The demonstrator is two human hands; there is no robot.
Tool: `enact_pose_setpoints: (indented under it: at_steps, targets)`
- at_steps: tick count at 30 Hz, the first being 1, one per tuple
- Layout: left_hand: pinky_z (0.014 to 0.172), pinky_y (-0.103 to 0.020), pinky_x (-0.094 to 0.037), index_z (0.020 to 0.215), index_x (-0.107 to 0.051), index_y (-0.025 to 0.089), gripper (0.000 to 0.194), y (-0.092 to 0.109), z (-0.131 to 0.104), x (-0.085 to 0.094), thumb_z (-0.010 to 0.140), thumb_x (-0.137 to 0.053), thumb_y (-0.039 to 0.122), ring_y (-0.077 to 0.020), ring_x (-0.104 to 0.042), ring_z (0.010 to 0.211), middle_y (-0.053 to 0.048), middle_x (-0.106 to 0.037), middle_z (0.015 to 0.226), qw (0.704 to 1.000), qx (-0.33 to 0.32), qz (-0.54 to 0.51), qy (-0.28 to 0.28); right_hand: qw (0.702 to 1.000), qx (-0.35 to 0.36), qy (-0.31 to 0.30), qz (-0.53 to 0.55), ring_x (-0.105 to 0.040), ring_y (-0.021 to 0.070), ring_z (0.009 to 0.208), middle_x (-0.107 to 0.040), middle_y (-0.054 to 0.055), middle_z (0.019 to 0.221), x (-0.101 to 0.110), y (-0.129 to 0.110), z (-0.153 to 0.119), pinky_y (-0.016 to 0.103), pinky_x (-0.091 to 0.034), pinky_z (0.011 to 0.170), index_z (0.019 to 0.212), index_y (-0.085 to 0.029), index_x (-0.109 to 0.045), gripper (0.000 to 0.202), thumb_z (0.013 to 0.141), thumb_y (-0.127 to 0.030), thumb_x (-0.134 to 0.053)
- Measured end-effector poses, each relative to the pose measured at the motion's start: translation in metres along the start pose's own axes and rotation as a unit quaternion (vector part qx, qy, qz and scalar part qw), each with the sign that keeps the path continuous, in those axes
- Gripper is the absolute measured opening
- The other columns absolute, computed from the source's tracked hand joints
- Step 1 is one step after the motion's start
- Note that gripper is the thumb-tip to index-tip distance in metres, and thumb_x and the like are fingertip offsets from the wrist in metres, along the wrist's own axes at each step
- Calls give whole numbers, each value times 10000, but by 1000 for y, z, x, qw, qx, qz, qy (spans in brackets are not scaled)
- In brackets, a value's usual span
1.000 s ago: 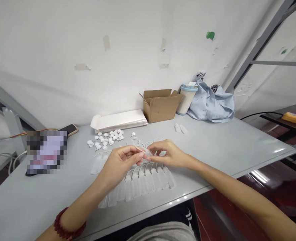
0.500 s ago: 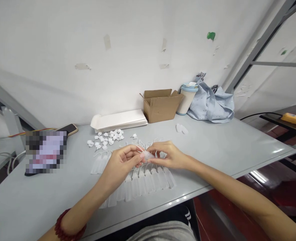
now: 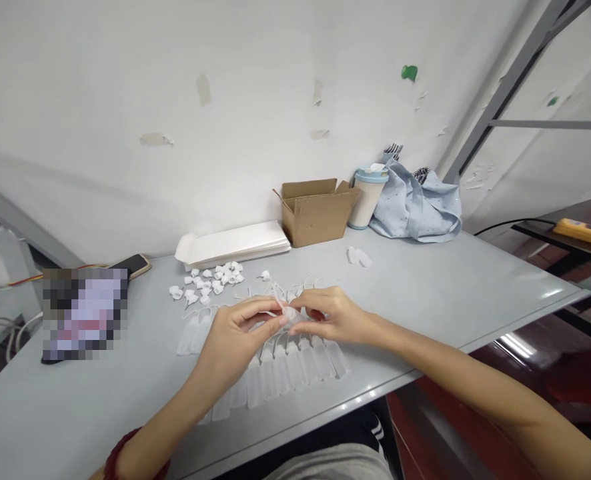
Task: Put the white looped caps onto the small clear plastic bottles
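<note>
View: From the head camera we look forward and down onto a grey worktop [image 3: 440, 287].
Held piece: Just below the centre of the frame, between our two hands, is a small translucent piece [image 3: 290, 315].
Long axis: It seems to slant, a narrow end pointing to the upper left of the frame and the rest running toward the lower right; the fingers cover much of it, so we cannot tell its full outline.
Left hand [image 3: 240, 330]: Thumb and fingers pinch the left side of the piece.
Right hand [image 3: 340, 317]: Thumb and fingers curl about its right side, touching it; we cannot tell how firmly.
Corded sleeves [image 3: 290, 375]: A row lies below the hands, corded ends toward the top of the frame, long axes fanning out slightly downward.
White caps [image 3: 233, 272]: Scattered left of centre, above the left hand.
Oval pieces [image 3: 359, 257]: Two translucent ones side by side, right of centre.
Behind: White stack [image 3: 235, 241], open cardboard box [image 3: 320, 217], lidded cup [image 3: 367, 200], pale blue bag [image 3: 418, 210].
</note>
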State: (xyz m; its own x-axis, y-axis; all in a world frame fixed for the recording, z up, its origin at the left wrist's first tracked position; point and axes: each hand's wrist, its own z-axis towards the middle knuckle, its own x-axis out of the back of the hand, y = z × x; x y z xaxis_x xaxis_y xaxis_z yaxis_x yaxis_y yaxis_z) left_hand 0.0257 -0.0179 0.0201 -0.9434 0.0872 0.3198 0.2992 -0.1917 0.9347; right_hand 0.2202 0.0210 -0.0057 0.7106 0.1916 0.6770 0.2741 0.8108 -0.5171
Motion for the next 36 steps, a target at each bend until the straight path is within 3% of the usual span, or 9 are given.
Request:
enact_pose_setpoints:
  at_steps: [8,13,16,20,25,27,30,32,36]
  targets:
    - [698,-296,-576,870,-719,213,180,1,0,-2,740,-642,311,-184,-671,744,-58,-691,932,999,-31,28,-31,999,-3,25,-21,-469,88,532,-577,9,665,-7,2,-2,204,-377,513,856,-133,-603,311,845,-443,-579]
    - [687,-309,-586,863,-709,198,210,-2,1,-3,704,-692,334,-219,-682,800,-47,-723,863,999,38,-35,-6,998,-42,42,-9,-491,93,535,-585,8,656,-6,-2,-2,206,-399,512,854,-149,-586,351,795,-494,-616]
    - [726,-325,-588,886,-695,192,255,-3,1,-4,669,-728,320,-227,-687,823,-45,-727,897,996,48,-82,-1,995,-75,33,50,-522,89,533,-629,3,671,-5,-5,-2,200,-429,519,976,-161,-579,357,798,-466,-627]
    - [798,-326,-573,910,-676,191,236,-5,1,-7,707,-700,308,-224,-673,900,-51,-717,948,996,21,-91,-6,994,-71,43,73,-537,84,539,-668,11,735,-5,-7,-2,198,-455,523,1151,-170,-556,401,824,-395,-615]
    - [762,-322,-577,1026,-608,191,241,-5,0,-6,800,-609,273,-203,-651,905,-82,-646,1056,994,-82,55,45,983,-110,91,114,-514,84,504,-594,-12,604,0,-7,3,202,-448,498,939,-137,-675,293,793,-389,-646]
    - [791,-348,-559,1090,-572,202,257,-4,0,-5,834,-568,225,-209,-629,937,-96,-609,1106,962,-200,174,68,967,-165,89,171,-529,86,485,-580,-19,591,4,-7,5,202,-443,474,884,-137,-672,296,758,-405,-676]
    - [906,-419,-492,1190,-504,188,351,2,2,-7,844,-551,156,-256,-562,1073,-128,-586,1155,869,-380,317,32,928,-245,86,268,-548,91,462,-588,-16,608,10,-8,7,204,-445,443,850,-132,-647,327,696,-410,-723]
    - [921,-452,-473,1218,-473,151,378,6,6,-11,846,-546,144,-286,-525,1120,-157,-576,1172,827,-425,367,-14,907,-270,88,311,-558,92,465,-603,-5,625,13,-10,8,203,-451,440,837,-125,-635,330,678,-396,-737]
    - [872,-461,-493,1194,-473,107,356,12,17,-19,846,-542,135,-306,-519,1106,-183,-567,1157,810,-429,398,-41,894,-278,108,334,-554,87,458,-606,-8,608,19,-11,9,196,-446,436,837,-117,-628,308,670,-347,-744]
